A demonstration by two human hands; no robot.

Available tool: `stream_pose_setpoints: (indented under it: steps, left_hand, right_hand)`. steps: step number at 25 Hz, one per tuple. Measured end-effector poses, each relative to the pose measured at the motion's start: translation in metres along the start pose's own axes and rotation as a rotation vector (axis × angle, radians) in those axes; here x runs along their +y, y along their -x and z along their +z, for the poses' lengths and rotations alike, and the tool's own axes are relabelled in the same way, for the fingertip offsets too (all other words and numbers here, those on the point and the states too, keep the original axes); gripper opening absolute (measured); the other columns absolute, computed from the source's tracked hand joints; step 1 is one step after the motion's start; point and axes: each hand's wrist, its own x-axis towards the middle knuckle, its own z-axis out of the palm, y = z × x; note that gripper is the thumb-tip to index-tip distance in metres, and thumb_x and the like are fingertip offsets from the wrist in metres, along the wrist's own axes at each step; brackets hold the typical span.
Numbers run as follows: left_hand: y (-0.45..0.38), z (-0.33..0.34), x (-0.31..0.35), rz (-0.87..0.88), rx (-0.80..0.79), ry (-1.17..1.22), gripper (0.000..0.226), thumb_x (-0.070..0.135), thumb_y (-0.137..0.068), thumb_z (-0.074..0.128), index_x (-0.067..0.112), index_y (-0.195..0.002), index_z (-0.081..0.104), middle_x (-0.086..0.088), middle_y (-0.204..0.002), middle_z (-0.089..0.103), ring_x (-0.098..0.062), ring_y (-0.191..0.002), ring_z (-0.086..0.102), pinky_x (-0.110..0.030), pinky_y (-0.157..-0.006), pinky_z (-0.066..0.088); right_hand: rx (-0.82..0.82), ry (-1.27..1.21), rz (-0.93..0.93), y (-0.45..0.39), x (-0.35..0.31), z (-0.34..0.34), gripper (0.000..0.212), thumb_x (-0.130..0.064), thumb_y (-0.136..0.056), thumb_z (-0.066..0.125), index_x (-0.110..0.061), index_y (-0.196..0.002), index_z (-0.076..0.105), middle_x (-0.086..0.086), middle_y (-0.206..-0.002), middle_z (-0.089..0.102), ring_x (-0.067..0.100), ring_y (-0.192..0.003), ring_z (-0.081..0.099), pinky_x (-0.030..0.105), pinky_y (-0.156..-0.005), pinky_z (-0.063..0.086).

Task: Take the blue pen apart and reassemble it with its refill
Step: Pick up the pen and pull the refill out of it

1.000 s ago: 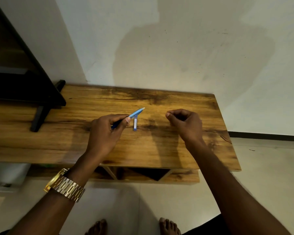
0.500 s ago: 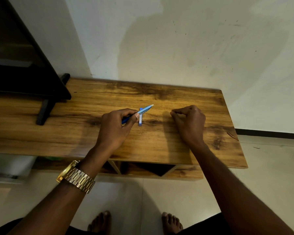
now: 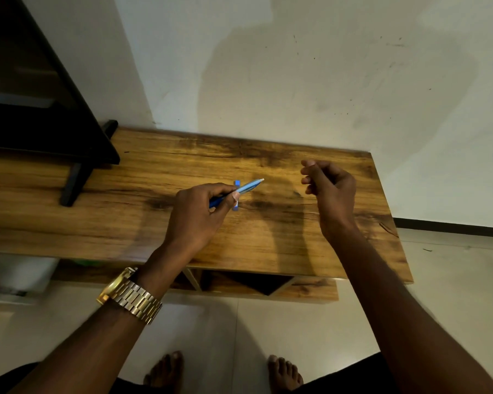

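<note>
At the far left a dark stand (image 3: 77, 177) rests on the wooden table (image 3: 268, 251), well apart from the work. A gold watch (image 3: 130, 295) sits on the left wrist. The left hand (image 3: 199, 214) hovers over the middle of the table with its grip clamped on the blue pen (image 3: 246, 189), thumb and fingers pinching the darker rear part of the barrel. The pen slants up and to the right, above the table and not touching it, with its pale tip pointing toward the right hand.

The pen is slim; the part in the hand is deep blue and the forward part looks lighter, almost see-through, ending in a whitish point. Just behind it, lying on the table, is a small blue piece (image 3: 236, 194) with a white patch at its near end, probably the cap or another part of the pen; blur keeps it from being certain.

The right hand (image 3: 329, 189) is raised over the table, near the pen tip but apart from it. Its fingers are loosely curled, and I cannot tell whether they pinch anything as thin as a refill.

To do this step well, the left hand should hold the barrel steady and level. The right hand should come in along the pen's line, so any thin part meets the opening straight without bending.
</note>
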Motion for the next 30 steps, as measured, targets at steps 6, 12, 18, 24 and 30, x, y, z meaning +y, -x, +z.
stream_pose_setpoints:
  steps: [6,12,18,24,30]
  left_hand:
    - [0.0,0.004,-0.001,0.027,-0.021,-0.024,0.023,0.037,-0.104,0.072,0.028,-0.122,0.084,0.012,-0.113,0.084,-0.002,-0.102,0.076,-0.027,-0.085,0.062]
    - [0.002,0.009,-0.003,0.044,-0.038,-0.035,0.024,0.037,-0.104,0.071,0.028,-0.123,0.083,0.012,-0.112,0.083,-0.002,-0.103,0.075,-0.018,-0.084,0.056]
    - [0.003,0.011,0.001,0.053,-0.049,-0.014,0.023,0.04,-0.104,0.071,0.031,-0.123,0.083,0.015,-0.107,0.084,-0.001,-0.101,0.076,-0.02,-0.083,0.057]
    - [0.0,0.011,0.001,-0.034,-0.011,0.036,0.021,0.035,-0.102,0.074,0.027,-0.118,0.086,0.007,-0.1,0.077,-0.004,-0.092,0.069,-0.006,-0.071,0.043]
    - [0.01,0.024,0.003,-0.097,-0.095,0.039,0.019,0.036,-0.095,0.083,0.026,-0.111,0.087,0.025,-0.089,0.077,0.013,-0.081,0.07,-0.004,-0.068,0.048]
  right_hand:
    - [-0.375,-0.166,0.136,0.015,-0.008,0.019,0.013,-0.012,-0.1,0.077,-0.003,-0.107,0.083,0.019,-0.102,0.083,0.023,-0.086,0.076,0.031,-0.075,0.062]
    - [-0.407,-0.117,0.129,0.016,-0.002,0.017,0.012,-0.005,-0.095,0.081,-0.005,-0.107,0.083,0.018,-0.095,0.083,0.02,-0.082,0.078,0.028,-0.074,0.063]
    - [-0.53,-0.089,0.074,0.009,0.0,0.01,0.007,-0.007,-0.101,0.074,-0.006,-0.104,0.08,0.009,-0.088,0.079,0.016,-0.081,0.073,0.028,-0.076,0.062]
    - [-0.219,-0.142,0.047,-0.013,-0.004,-0.015,0.008,-0.009,-0.104,0.072,-0.006,-0.1,0.078,0.005,-0.088,0.077,0.013,-0.077,0.07,0.031,-0.075,0.061]
    - [0.052,0.463,0.032,-0.022,0.016,-0.038,0.006,-0.022,-0.096,0.084,-0.022,-0.102,0.084,-0.007,-0.089,0.082,0.009,-0.082,0.08,0.034,-0.084,0.068]
